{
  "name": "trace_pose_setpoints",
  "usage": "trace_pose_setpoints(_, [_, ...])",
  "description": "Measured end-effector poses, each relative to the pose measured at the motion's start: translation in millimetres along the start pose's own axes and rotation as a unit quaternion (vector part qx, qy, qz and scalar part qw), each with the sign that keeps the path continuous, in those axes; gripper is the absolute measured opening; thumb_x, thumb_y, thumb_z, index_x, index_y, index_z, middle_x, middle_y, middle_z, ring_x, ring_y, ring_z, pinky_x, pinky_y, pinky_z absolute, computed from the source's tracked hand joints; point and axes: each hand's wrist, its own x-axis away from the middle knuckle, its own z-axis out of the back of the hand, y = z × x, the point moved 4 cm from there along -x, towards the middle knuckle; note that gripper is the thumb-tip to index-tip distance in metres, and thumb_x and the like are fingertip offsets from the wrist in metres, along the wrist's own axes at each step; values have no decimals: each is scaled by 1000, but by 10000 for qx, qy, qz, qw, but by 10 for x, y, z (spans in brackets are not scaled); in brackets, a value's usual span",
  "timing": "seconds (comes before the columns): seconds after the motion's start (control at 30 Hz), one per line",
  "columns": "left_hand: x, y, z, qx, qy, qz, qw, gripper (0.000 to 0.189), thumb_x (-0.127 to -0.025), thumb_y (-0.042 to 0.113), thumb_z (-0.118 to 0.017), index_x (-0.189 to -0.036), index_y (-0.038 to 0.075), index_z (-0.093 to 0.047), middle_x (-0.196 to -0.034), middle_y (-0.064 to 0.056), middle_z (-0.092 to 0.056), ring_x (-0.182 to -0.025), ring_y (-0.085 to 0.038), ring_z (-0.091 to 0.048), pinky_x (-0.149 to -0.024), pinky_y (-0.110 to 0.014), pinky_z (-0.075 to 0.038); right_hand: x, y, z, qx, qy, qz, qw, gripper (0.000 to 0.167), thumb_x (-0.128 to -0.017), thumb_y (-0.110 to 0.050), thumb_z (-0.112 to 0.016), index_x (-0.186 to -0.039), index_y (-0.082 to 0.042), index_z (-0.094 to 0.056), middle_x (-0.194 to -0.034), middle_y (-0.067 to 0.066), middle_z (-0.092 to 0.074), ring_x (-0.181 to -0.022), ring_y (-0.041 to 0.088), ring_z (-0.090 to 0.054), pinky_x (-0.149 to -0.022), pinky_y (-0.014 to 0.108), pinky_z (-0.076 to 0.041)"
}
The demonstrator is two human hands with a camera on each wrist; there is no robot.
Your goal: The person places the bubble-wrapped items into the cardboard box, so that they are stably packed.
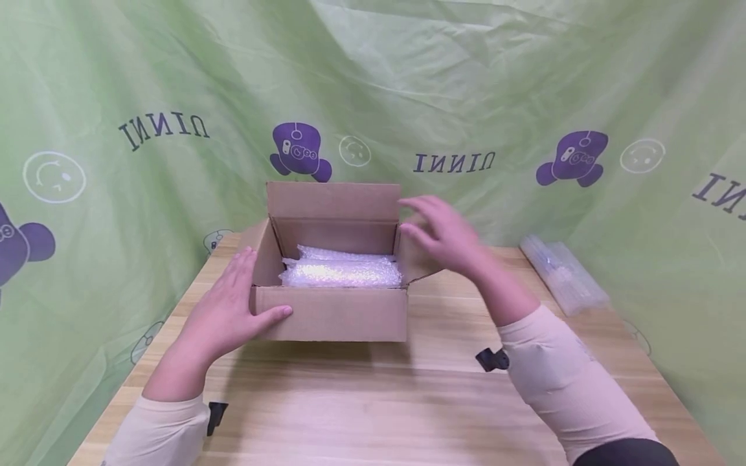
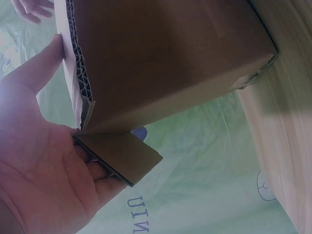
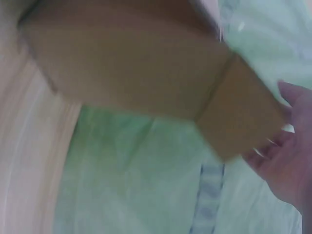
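Note:
An open cardboard box [image 1: 332, 315] stands on the table, its flaps raised or spread outward. Clear bubble-wrap packages [image 1: 344, 270] lie inside it. At the box's front left corner is my left hand [image 1: 224, 310], its thumb resting on the front cardboard and its fairly straight fingers along the left flap [image 2: 122, 156]. My right hand [image 1: 445, 236] is raised over the box's right side, thumb and fingers apart. In the right wrist view its fingers are beside the right flap [image 3: 241, 112]; blur hides whether they touch it.
Flat clear plastic packaging [image 1: 564, 275] lies at the right rear of the wooden table [image 1: 361, 408]. Green printed cloth [image 1: 373, 77] hangs behind and along both sides. A small black clip-like part [image 1: 492, 359] shows by the right sleeve, another black piece [image 1: 217, 417] by the left.

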Motion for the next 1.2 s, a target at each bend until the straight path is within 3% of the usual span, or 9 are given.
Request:
trace_pose_setpoints(0.17, [6, -10, -9, 22, -13, 30, 10000, 118, -82, 73, -59, -158, 4, -2, -164, -20, -7, -150, -41, -13, -116, -62, -22, 238, 561, 335, 235, 1042, -727, 9916, 61, -99, -42, -53, -150, -12, -37, -147, 15, -44, -131, 35, -45, -111, 56, -36])
trace_pose_setpoints(0.33, [9, -17, -3, 13, -27, 104, 9999, 118, -82, 74, -59, -158, 5, -1, -164, -19, -6, -150, -40, -12, -117, -61, -21, 521, 1208, 481, 1026, 1325, -1570, 9733, 68, -98, -45, -55, -153, -12, -32, -150, 22, -38, -137, 45, -34, -112, 65, -26])
trace_pose_setpoints(0.53, [-2, -28, -17, -9, -28, 111, 9999, 118, -81, 75, -57, -158, 5, -1, -165, -18, -5, -150, -40, -12, -118, -60, -21, 895, 1764, 497, 1553, 906, -2263, 9573, 77, -97, -45, -57, -154, -5, -25, -150, 32, -31, -136, 54, -28, -111, 70, -19])
trace_pose_setpoints(0.77, [-14, -35, -33, -17, -80, 140, 9999, 118, -81, 76, -56, -158, 6, 0, -165, -17, -5, -151, -38, -11, -118, -60, -20, 1282, 2257, 438, 1659, 441, -2865, 9426, 86, -97, -55, -50, -156, -1, -17, -149, 39, -22, -134, 59, -23, -109, 72, -17])
trace_pose_setpoints(0.87, [-18, -37, -38, -20, -88, 137, 9999, 118, -81, 76, -56, -158, 6, 0, -165, -17, -5, -151, -38, -11, -119, -59, -20, 1422, 2394, 407, 1703, 239, -3032, 9373, 89, -97, -58, -47, -155, 1, -15, -147, 43, -21, -131, 62, -21, -108, 73, -17])
trace_pose_setpoints(1.2, [-21, -39, -36, -42, -80, 137, 9999, 118, -81, 76, -56, -158, 6, 0, -165, -16, -4, -151, -38, -11, -118, -60, -21, 1766, 2670, 297, 1702, -364, -3489, 9209, 94, -94, -51, -57, -149, 13, -17, -137, 51, -21, -122, 68, -23, -102, 77, -20])
